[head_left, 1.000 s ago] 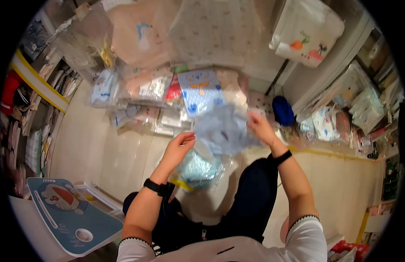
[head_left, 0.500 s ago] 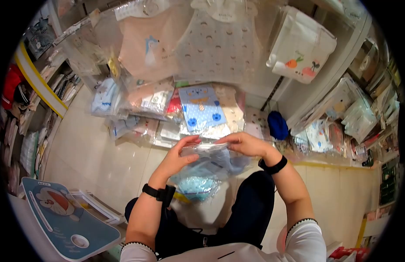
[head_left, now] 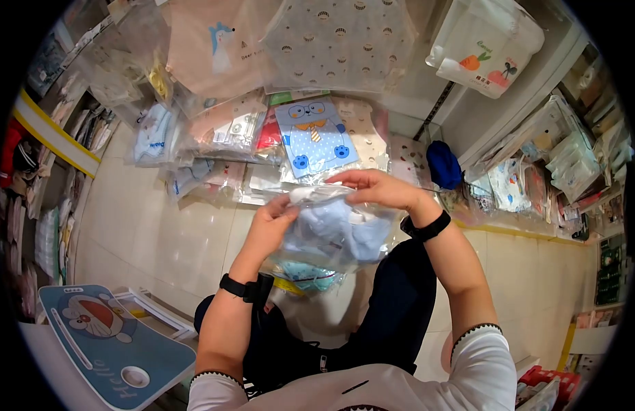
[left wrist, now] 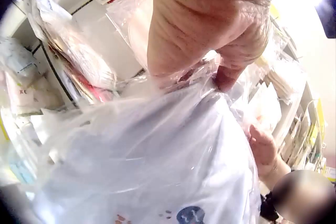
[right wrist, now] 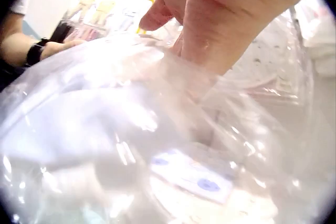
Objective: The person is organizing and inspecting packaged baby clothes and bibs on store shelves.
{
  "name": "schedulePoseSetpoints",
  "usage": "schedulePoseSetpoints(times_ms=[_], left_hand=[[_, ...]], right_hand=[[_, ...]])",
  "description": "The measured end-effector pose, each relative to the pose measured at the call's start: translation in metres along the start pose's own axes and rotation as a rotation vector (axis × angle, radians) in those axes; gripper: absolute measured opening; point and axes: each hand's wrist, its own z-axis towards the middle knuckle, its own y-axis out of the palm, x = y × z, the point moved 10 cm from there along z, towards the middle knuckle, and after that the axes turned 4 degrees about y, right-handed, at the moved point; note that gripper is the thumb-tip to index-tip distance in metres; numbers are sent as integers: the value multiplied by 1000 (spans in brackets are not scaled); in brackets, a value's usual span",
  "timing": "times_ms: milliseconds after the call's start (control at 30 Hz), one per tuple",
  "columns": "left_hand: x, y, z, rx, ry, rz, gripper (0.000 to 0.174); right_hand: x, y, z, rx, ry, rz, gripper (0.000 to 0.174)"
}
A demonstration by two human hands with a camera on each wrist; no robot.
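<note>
A clear plastic bag with a folded light blue garment [head_left: 341,229] inside hangs between both hands, above the lap. My left hand [head_left: 266,226] pinches the bag's left upper corner between thumb and fingers. Along the top edge, my right hand [head_left: 382,192] grips the bag with its thumb below the fingers. In the left wrist view, small printed figures show low on the garment [left wrist: 157,145]. Shiny clear film [right wrist: 131,124] fills much of the right wrist view, under the right hand [right wrist: 220,19]. Below the bag, a teal packaged item [head_left: 310,275] is partly covered.
Bagged garments lie piled ahead, topped by a blue animal-print pack [head_left: 317,140]. A peach garment [head_left: 214,51] and a white carrot-print bag [head_left: 485,51] hang behind. A blue cartoon table [head_left: 115,342] stands at the left. Stocked shelves line both sides.
A second ago the blue garment was blurred in motion near the right hand, with the hands apart. The hands then came together at the bag's top edge; now the bag is higher and spread wider.
</note>
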Motion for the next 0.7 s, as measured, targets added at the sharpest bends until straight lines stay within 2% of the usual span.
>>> schedulePoseSetpoints(times_ms=[33,67,100,133,167,233,267,300,333,367,400,433,467,500,600,633,700], left_hand=[[10,-6,-3,56,17,-13,50],[13,-18,-5,116,51,8,42],[16,-37,-7,175,90,27,35],[21,-54,-7,233,133,44,29],[25,-65,-13,294,95,-12,28],[35,-88,-24,374,92,-78,27],[40,-99,-28,398,123,-91,27],[46,-109,-34,434,75,1,31],[50,-113,-33,414,139,-61,34],[51,-118,-34,396,200,-123,38],[52,-121,-37,381,258,-184,41],[47,-129,-41,434,225,-224,43],[50,-127,-43,394,219,-223,43],[56,-122,-46,355,215,-224,44],[67,-111,-51,294,232,-228,50],[68,-108,-52,281,240,-229,54],[60,-106,-50,253,232,-344,59]], right_hand=[[-4,-6,-1,39,-28,-5,43],[11,-41,8,165,-150,9,47],[35,-85,8,349,-176,97,46],[57,-127,-5,684,-57,241,44],[99,-164,-16,902,36,306,44],[169,-209,-27,1106,248,253,46],[178,-206,-24,1075,310,311,43],[187,-200,-20,1038,372,368,39],[197,-193,-16,995,439,425,36],[206,-197,-8,956,423,461,21],[210,-196,-3,893,450,444,15],[203,-191,-7,976,467,476,11],[194,-186,-11,1060,481,507,11],[196,-186,-7,1043,482,523,12],[192,-193,1,1037,461,340,13],[193,-197,5,1042,353,319,14],[188,-207,1,1153,363,26,14]])
